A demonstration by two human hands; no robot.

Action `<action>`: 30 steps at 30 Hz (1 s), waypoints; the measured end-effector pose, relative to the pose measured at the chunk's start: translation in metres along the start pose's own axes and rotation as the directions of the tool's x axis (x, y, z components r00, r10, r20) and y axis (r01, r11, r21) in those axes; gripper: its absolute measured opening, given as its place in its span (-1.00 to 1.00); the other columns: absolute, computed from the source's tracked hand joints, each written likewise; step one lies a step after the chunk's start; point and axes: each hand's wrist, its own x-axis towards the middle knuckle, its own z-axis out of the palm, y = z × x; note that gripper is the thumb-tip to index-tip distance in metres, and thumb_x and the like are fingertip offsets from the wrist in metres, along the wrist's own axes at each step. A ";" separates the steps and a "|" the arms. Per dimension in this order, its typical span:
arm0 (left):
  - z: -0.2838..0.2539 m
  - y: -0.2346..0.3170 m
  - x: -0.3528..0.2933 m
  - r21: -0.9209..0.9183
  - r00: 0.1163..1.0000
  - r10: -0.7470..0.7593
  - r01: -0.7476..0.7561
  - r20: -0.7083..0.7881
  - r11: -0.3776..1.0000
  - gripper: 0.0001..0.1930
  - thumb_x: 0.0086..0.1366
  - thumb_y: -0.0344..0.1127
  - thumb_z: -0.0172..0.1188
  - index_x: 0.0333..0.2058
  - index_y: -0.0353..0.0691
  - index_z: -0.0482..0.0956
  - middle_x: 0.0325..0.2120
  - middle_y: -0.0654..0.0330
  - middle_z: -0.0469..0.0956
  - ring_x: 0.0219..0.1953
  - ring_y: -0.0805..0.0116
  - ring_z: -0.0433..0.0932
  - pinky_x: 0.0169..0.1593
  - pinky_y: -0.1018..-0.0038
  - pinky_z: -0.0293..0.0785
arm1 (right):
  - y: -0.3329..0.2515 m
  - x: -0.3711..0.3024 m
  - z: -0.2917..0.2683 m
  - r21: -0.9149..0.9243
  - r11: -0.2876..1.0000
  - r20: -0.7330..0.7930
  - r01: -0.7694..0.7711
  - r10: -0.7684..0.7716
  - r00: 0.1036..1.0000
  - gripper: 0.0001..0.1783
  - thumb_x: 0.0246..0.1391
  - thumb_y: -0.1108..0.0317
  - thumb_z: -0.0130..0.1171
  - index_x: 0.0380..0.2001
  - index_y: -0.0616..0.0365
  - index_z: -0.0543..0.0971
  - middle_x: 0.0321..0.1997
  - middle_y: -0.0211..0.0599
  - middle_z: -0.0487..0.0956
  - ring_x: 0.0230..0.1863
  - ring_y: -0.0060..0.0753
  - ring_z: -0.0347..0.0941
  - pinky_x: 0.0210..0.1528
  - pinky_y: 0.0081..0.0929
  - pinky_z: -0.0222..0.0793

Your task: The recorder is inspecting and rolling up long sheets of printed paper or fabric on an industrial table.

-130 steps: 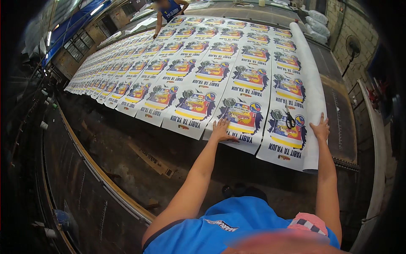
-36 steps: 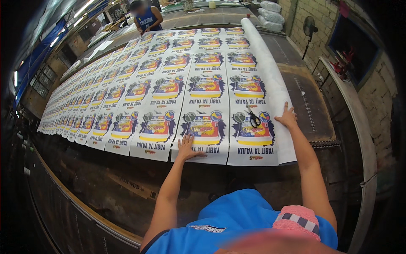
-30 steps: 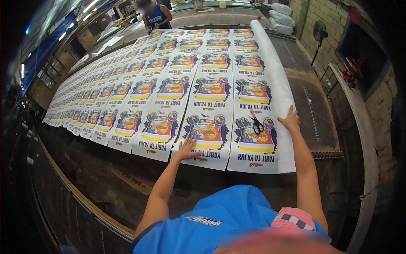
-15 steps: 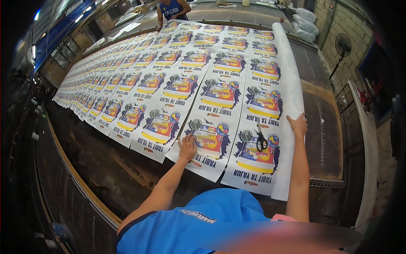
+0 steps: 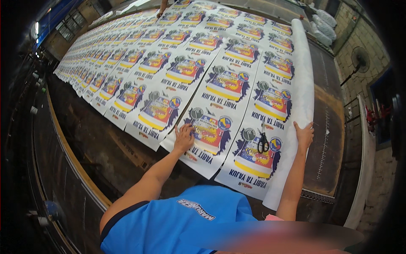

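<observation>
A long white sheet (image 5: 237,106) printed with rows of colourful posters covers the dark table. My left hand (image 5: 184,137) lies flat, fingers spread, on the nearest poster at the sheet's near edge. My right hand (image 5: 304,134) presses flat on the sheet's white right margin (image 5: 303,84). Black scissors (image 5: 263,142) lie on the poster between my hands, nearer the right one. Neither hand holds anything.
Another person's arm (image 5: 163,6) reaches onto the sheet at the far end. White bundles (image 5: 323,25) are stacked at the far right by a block wall with a fan (image 5: 359,57). Bare dark table (image 5: 327,127) shows right of the sheet, and a wooden rail (image 5: 72,156) runs along the left.
The view has swung and tilted, so the sheet now runs more diagonally. Both hands stay pressed on the sheet in about the same places; the scissors have not moved.
</observation>
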 end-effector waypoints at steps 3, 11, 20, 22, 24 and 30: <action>-0.002 0.002 -0.001 -0.003 1.000 0.002 -0.002 -0.004 1.000 -0.67 0.21 -0.30 0.12 -0.02 -0.08 0.46 0.16 0.20 0.36 0.34 0.20 0.22 0.44 -0.24 -0.28 | 0.002 0.002 0.000 0.018 1.000 0.022 0.004 -0.005 1.000 0.27 -0.12 -0.52 0.22 0.46 0.10 0.09 0.31 0.20 0.35 0.23 0.27 0.40 0.18 0.13 0.39; -0.006 0.005 -0.001 0.011 0.999 -0.029 0.029 0.014 1.000 -0.67 0.20 -0.32 0.10 -0.03 -0.07 0.45 0.16 0.22 0.36 0.32 0.22 0.24 0.43 -0.19 -0.18 | 0.003 0.001 -0.002 0.016 1.000 0.025 0.007 -0.008 1.000 0.29 -0.13 -0.55 0.20 0.46 0.11 0.08 0.29 0.21 0.37 0.22 0.28 0.42 0.19 0.13 0.39; -0.005 0.004 0.000 -0.033 0.999 0.020 -0.021 -0.045 0.999 -0.68 0.16 -0.34 0.11 -0.07 -0.07 0.48 0.13 0.19 0.40 0.30 0.20 0.27 0.39 0.08 0.01 | 0.005 0.003 -0.001 0.014 1.000 0.032 0.004 -0.004 0.999 0.29 -0.14 -0.56 0.21 0.45 0.10 0.10 0.28 0.21 0.37 0.21 0.28 0.42 0.18 0.18 0.37; -0.006 0.004 0.002 -0.034 0.998 0.018 -0.020 -0.059 0.999 -0.68 0.15 -0.35 0.11 -0.07 -0.06 0.47 0.12 0.20 0.41 0.29 0.21 0.28 0.38 0.09 0.01 | 0.004 0.003 -0.001 0.023 1.000 0.045 -0.002 0.001 0.999 0.28 -0.15 -0.57 0.20 0.45 0.09 0.10 0.28 0.21 0.37 0.21 0.27 0.42 0.17 0.18 0.37; -0.008 0.004 0.002 -0.031 0.997 0.034 -0.036 -0.063 0.999 -0.68 0.15 -0.35 0.11 -0.07 -0.06 0.47 0.12 0.19 0.41 0.29 0.20 0.28 0.38 0.09 0.01 | 0.004 0.004 -0.002 0.005 1.000 0.030 -0.001 0.001 1.000 0.29 -0.15 -0.57 0.20 0.45 0.10 0.10 0.28 0.20 0.38 0.21 0.26 0.43 0.17 0.18 0.37; -0.007 0.004 0.002 -0.022 0.997 0.027 -0.029 -0.071 0.999 -0.66 0.15 -0.36 0.11 -0.05 -0.12 0.49 0.14 0.16 0.42 0.28 0.14 0.28 0.37 0.14 0.05 | 0.005 0.003 -0.003 0.022 1.000 0.031 0.010 -0.011 0.999 0.31 -0.15 -0.56 0.21 0.45 0.15 0.10 0.27 0.21 0.38 0.23 0.27 0.41 0.20 0.19 0.35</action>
